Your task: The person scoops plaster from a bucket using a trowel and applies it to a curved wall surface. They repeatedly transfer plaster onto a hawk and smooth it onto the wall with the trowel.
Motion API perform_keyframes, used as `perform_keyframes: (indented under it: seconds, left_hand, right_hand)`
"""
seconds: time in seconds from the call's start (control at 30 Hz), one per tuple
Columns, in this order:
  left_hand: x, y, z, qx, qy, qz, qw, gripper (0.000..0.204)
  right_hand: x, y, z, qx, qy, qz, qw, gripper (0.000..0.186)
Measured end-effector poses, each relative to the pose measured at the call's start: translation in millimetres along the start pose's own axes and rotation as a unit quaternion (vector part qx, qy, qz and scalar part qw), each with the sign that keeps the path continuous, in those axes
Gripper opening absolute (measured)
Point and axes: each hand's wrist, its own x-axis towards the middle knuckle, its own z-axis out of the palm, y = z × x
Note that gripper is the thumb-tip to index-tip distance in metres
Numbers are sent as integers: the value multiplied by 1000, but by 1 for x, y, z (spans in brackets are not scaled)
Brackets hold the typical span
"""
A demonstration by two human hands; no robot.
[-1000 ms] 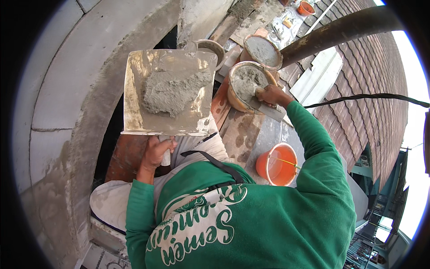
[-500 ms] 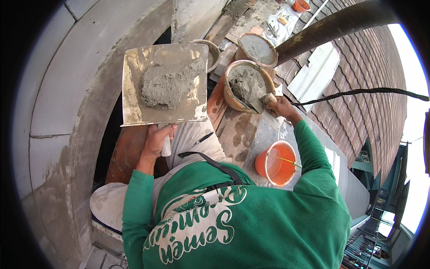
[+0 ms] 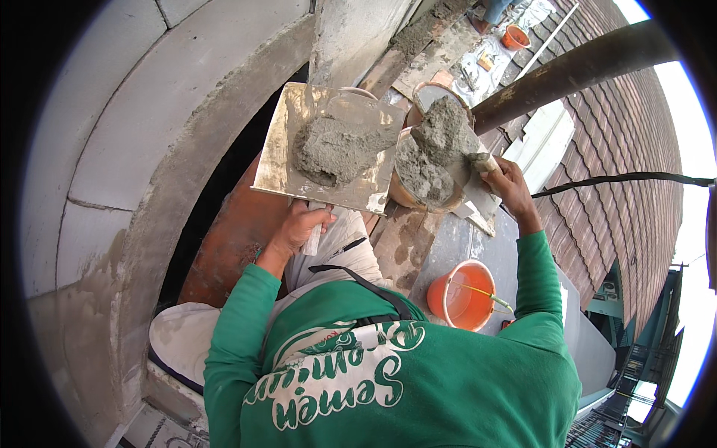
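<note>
My left hand (image 3: 305, 226) is closed around the handle beneath a square plasterer's hawk (image 3: 287, 108). A heap of wet grey mortar (image 3: 336, 153) lies on the hawk's smeared plate. To the right, my right hand (image 3: 510, 190) grips the handle of a trowel (image 3: 484, 162). A thick lump of mortar (image 3: 442, 128) rides on its blade, which is largely hidden by the load. The trowel is over a bucket (image 3: 403, 196) holding more mortar; the hawk's right edge overlaps this bucket's left side in view.
An orange bucket (image 3: 441, 295) with a thin yellow-green handle stands by my right side. Another bucket (image 3: 424, 93) sits behind the mortar one. A dark pipe (image 3: 575, 71) and black cable (image 3: 620, 178) cross the right, above roof tiles. A block wall (image 3: 97, 172) curves along the left. Another person's foot (image 3: 482, 26) shows far off.
The trowel has come up out of the bucket with a lump of mortar on it. The hawk has moved right, toward the bucket, and turned slightly.
</note>
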Motion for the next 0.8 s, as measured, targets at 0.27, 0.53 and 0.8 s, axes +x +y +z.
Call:
perform_keyframes:
  seconds: [0.27, 0.53, 0.8]
  left_hand:
    - [-92, 11, -26, 51, 34, -18, 998, 10]
    - [-244, 2, -56, -10, 148, 37, 988, 14]
    - [-413, -8, -30, -39, 278, 93, 955, 13]
  right_hand:
    - [12, -131, 155, -373, 97, -379, 841, 54]
    - [-40, -195, 264, -352, 69, -557, 749, 71]
    - [-107, -225, 342, 85, -92, -313, 941, 32]
